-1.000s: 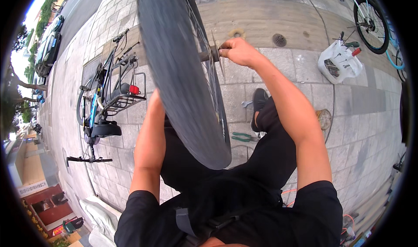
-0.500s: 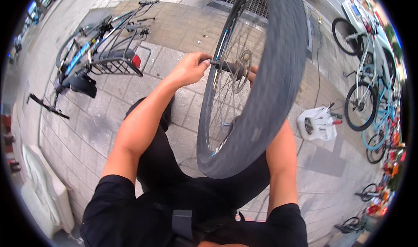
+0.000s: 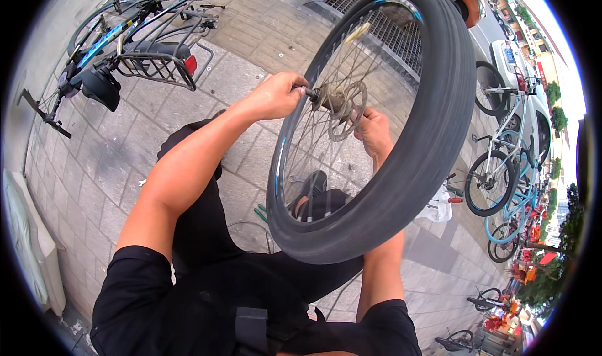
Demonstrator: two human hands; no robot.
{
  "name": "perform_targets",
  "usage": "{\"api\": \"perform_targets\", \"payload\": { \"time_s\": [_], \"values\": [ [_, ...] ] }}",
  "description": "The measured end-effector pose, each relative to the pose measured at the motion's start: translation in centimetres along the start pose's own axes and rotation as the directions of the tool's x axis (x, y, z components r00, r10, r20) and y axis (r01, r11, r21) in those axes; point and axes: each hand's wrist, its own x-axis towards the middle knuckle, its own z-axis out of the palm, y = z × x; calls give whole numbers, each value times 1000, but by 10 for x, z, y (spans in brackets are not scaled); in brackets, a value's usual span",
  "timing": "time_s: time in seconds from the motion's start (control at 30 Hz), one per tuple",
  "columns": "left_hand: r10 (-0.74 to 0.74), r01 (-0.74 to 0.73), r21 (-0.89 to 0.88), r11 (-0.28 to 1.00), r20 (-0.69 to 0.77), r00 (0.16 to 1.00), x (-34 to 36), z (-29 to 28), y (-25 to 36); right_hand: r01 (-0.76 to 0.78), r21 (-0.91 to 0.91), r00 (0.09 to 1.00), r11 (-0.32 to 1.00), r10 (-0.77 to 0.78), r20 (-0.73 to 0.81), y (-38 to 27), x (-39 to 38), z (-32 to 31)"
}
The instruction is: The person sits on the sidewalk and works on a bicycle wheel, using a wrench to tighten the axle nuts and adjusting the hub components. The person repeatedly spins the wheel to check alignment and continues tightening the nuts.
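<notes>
A bicycle wheel [image 3: 439, 114] with a wide black tyre is held up in front of me, tilted, its tread and spokes smeared as if spinning. My left hand [image 3: 279, 95] is closed around the axle end on the left side of the hub [image 3: 332, 99]. Beyond the spokes, my right hand [image 3: 375, 132] is closed at the hub's other side, by the brake disc [image 3: 355, 112]; its fingertips are partly hidden. The tyre covers part of my right forearm.
At left a bicycle [image 3: 135, 48] with a rear rack lies on the paving. A green-handled tool [image 3: 261, 213] is by my legs. Right of the wheel sits a white plastic bag [image 3: 437, 209]. Parked bicycles [image 3: 492, 180] line the right; a metal grate [image 3: 401, 39] lies ahead.
The wheel has swung to show more of its spoked side, and my right hand now shows through the spokes. Both hands stay at the hub. The whole view has shifted and turned.
</notes>
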Motion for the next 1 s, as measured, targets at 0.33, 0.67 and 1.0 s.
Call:
{"api": "perform_targets", "payload": {
  "time_s": [0.33, 0.67, 1.0],
  "values": [
    [2, -2, 42, 999, 2, 1000, 3, 0, -3, 87, 40, 995, 995, -85, -57, 9, -3, 0],
    [-55, 55, 2, 998, 46, 997, 0, -4, 10, 210, 16, 969, 978, -206, -138, 40, 11, -8],
    [-85, 85, 5, 996, 40, 996, 0, -6, 4, 40, 193, 998, 980, -49, 44, 5, 2, 3]
  ]
}}
